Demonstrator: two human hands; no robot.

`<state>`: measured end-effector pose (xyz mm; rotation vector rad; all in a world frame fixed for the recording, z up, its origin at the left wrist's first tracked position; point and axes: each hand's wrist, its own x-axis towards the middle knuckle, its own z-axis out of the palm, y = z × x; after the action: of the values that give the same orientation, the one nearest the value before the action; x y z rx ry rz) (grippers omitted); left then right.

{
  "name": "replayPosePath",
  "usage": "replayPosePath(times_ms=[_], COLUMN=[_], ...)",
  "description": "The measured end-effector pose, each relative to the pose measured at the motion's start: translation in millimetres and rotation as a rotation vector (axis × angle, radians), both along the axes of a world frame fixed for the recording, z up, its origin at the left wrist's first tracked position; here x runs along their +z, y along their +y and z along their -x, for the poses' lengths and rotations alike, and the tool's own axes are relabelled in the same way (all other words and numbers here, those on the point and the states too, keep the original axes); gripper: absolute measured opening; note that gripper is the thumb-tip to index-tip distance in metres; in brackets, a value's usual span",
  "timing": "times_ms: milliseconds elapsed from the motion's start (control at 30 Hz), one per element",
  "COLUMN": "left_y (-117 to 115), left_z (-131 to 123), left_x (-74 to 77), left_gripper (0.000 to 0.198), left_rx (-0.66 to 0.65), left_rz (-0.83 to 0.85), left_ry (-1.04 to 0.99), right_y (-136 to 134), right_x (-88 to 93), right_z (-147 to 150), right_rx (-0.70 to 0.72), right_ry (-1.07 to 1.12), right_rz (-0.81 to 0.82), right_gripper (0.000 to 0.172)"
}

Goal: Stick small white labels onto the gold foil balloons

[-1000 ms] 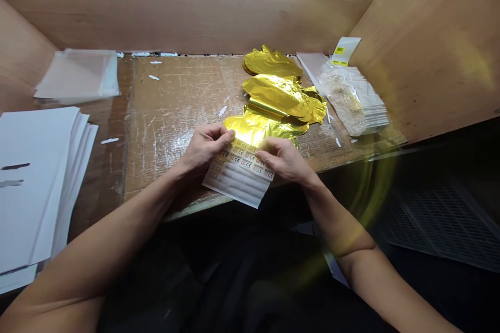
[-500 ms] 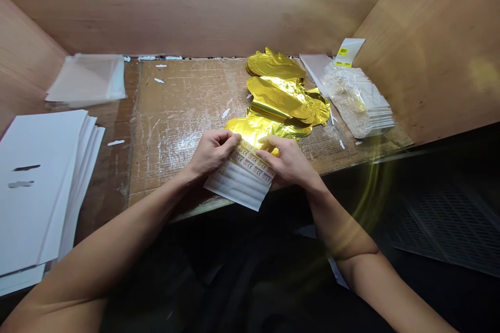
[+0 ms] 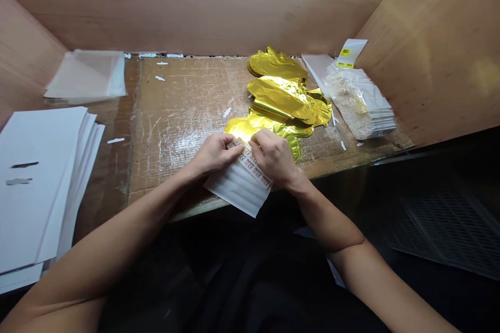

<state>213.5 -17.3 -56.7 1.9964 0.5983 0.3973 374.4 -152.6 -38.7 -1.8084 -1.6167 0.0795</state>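
Note:
A white sheet of stickers [image 3: 239,187], printed with rows of CE marks along its upper part, hangs tilted over the front edge of the work surface. My left hand [image 3: 219,152] pinches its upper left corner between thumb and fingers. At the sheet's upper right, my right hand [image 3: 274,156] is closed with fingertips on the printed rows; whether a loose sticker is between them is hidden. Just behind both hands lie shiny gold foil pieces [image 3: 279,96], flat and overlapping in several stacks.
White cards [image 3: 42,182] with slots are stacked at the left. Clear plastic sleeves [image 3: 88,74] lie behind them. At the right sits a bundle of plastic-wrapped packets [image 3: 365,104]. White scraps dot the cardboard-covered surface [image 3: 187,93]. Wooden panels [image 3: 203,5] enclose the sides and back.
My right hand has moved left and inward over the sticker sheet, its fingers now more curled at the printed rows. The left hand keeps its pinch, and the sheet has shifted slightly.

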Motion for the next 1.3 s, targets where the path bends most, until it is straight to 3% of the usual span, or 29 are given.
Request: replayPosePath(times_ms=[100,167,267,367,567,700,833,933,1033,1200,1300], left_y=[5.4,11.4,20.0,22.9,17.5,17.9,24.0,25.0,18.5,4.8,4.6], left_z=[2.4,4.2,5.9,6.5,7.0,6.8,7.4,9.7,11.5,7.5,5.5], left_x=[4.7,8.0,8.2,4.3,5.0,5.0,2.2,5.9,12.8,11.0,4.6], left_gripper=[0.036,0.032,0.026,0.027,0.016,0.015,0.023,0.030,0.030,0.020,0.037], left_rx=[-0.044,-0.130,-0.265,-0.333,-0.305,-0.215,-0.305,-0.378,-0.453,-0.580,-0.555], left_rz=[0.034,0.028,-0.051,-0.119,-0.084,0.033,0.039,0.081,0.120,-0.036,-0.098], left_ry=[0.047,0.040,0.005,0.038,0.018,-0.002,0.032,-0.026,-0.073,-0.002,0.009], right_y=[-8.3,-11.6,-7.7,4.6,10.1,-3.1,-4.8,-0.5,2.0,8.2,22.1], right_x=[14.4,25.7,35.3,31.8,15.1,11.8,3.7,-2.9,-3.1,11.0,31.2], right_z=[-19.1,-37.0,-56.2,-57.8,-53.0,-55.6,-50.2,-52.9,-60.2,-69.0,-98.5], right_rx=[0.026,0.065,0.178,0.211,-0.003,-0.139,0.007,0.114,0.153,0.264,0.260], right_ry=[0.371,0.563,0.603,0.496,-0.136,-0.290,-0.231,-0.101,0.042,0.157,0.159], right_rz=[0.132,0.337,0.634,0.745,0.617,0.532,0.407,0.406,0.435,0.410,0.441], right_gripper=[0.021,0.022,0.027,0.031,0.048,0.042,0.035,0.030,0.036,0.035,0.031])
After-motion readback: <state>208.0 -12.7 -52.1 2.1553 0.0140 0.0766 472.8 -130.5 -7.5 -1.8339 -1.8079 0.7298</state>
